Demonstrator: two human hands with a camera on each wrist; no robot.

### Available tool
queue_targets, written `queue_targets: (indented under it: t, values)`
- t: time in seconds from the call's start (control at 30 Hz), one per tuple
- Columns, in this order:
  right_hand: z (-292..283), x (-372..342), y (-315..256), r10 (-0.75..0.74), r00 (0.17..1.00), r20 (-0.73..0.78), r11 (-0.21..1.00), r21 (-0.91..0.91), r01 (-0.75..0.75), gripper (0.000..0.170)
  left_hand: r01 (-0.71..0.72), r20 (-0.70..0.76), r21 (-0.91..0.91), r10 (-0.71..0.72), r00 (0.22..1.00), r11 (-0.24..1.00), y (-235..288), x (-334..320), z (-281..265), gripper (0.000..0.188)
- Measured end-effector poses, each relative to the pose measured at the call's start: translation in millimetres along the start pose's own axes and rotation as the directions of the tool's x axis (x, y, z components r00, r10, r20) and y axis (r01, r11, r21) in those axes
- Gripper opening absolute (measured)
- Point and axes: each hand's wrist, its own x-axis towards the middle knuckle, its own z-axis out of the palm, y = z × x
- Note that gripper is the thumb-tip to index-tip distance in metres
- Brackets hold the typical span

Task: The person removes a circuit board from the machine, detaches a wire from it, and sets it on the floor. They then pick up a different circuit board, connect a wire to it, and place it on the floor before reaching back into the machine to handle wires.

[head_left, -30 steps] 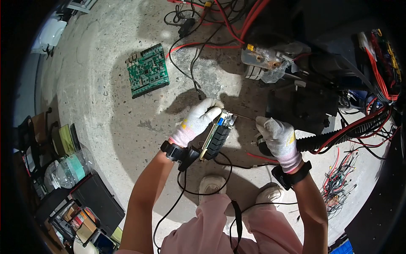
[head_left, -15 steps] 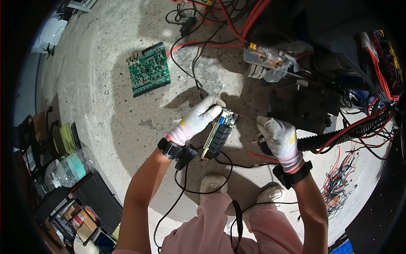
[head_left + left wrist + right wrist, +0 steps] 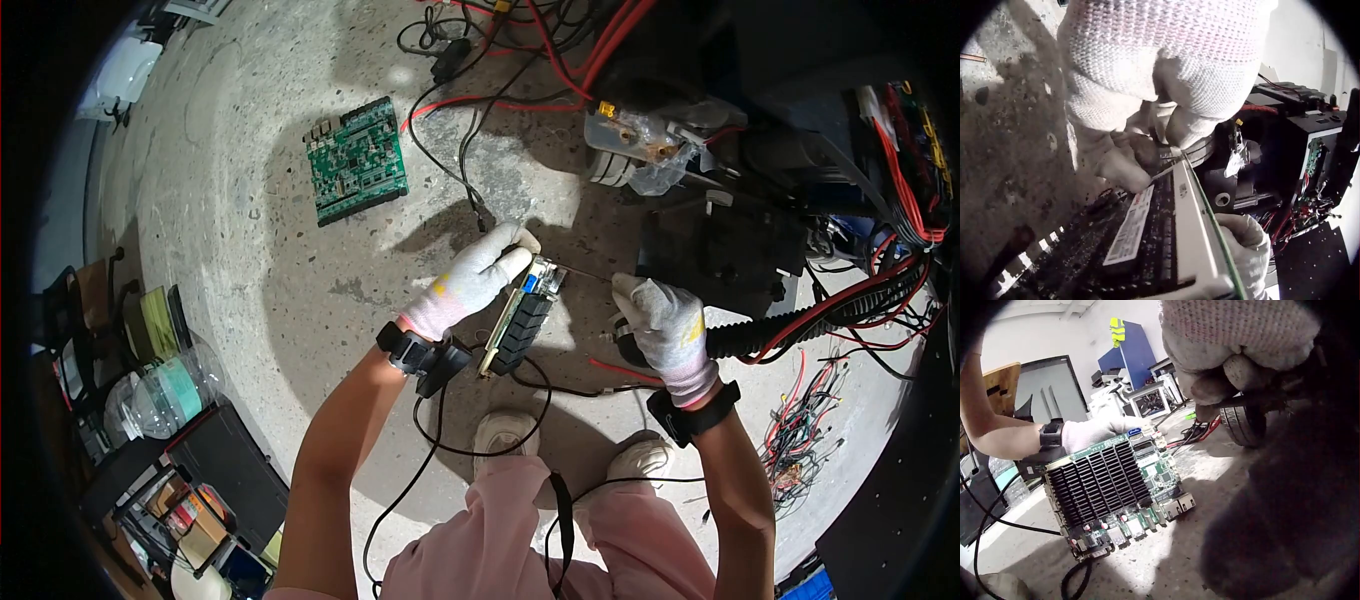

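1. Locate the workpiece: the single-board computer (image 3: 1097, 487) with its black finned heatsink (image 3: 521, 325) is held on edge between your hands, apparently clear of the floor (image 3: 230, 260).
2. Check the left grip: your gloved left hand (image 3: 472, 284) pinches the board at its far end, with the fingers curled over the edge near a labelled memory module (image 3: 1127, 234).
3. Check the right grip: the fingers of your right hand (image 3: 665, 335) are curled round a thin-shafted tool (image 3: 588, 273), probably a screwdriver. The handle is hidden. The shaft points at the far end of the board; you cannot tell from these views whether its tip touches.
4. Expect a stiff, fairly light assembly, probably weighted toward the heatsink side. Knit gloves may slip on smooth edges and snag on solder points.
5. Take hold by the bare board edges or the heatsink's sides. Avoid pressing on the memory module, small components or metal port shells (image 3: 1179, 505); treat these as fragile.
6. Note the second green circuit board (image 3: 357, 162), lying flat on the floor, well apart from your hands.
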Motion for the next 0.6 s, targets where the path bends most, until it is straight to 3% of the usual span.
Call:
queue_targets:
  t: [0.07, 0.13, 0.23, 0.33, 0.6]
  values:
    - [-1.0, 1.2, -2.3, 0.018, 1.000, -0.001, 1.000, 0.005, -0.018, 0.014, -0.022, 0.007, 0.016, 0.022, 1.000, 1.000, -3.9, 1.3, -0.1, 0.014]
    - [-1.4, 0.7, -2.5, 0.035, 0.999, -0.002, 0.999, 0.010, -0.035, 0.013, 0.116, -0.009, 0.143, -0.116, 0.993, 0.983, -4.7, 2.1, 0.1, 0.016]
    - [-1.5, -1.2, -0.5, 0.049, 0.998, 0.043, 0.999, -0.023, -0.048, 0.013, 0.099, -0.108, 0.032, -0.095, 0.990, 0.995, 4.9, -0.7, 3.7, 0.018]
    - [-2.0, 0.4, -2.6, 0.049, 0.999, 0.010, 0.999, 0.000, -0.049, 0.013, 0.034, -0.075, 0.043, -0.031, 0.997, 0.998, 4.7, -0.5, 0.8, 0.020]
    - [-3.8, 1.3, -3.8, 0.053, 0.998, 0.029, 0.998, -0.020, -0.053, 0.014, 0.026, -0.016, 0.101, -0.025, 1.000, 0.995, -6.3, 2.4, -0.3, 0.021]
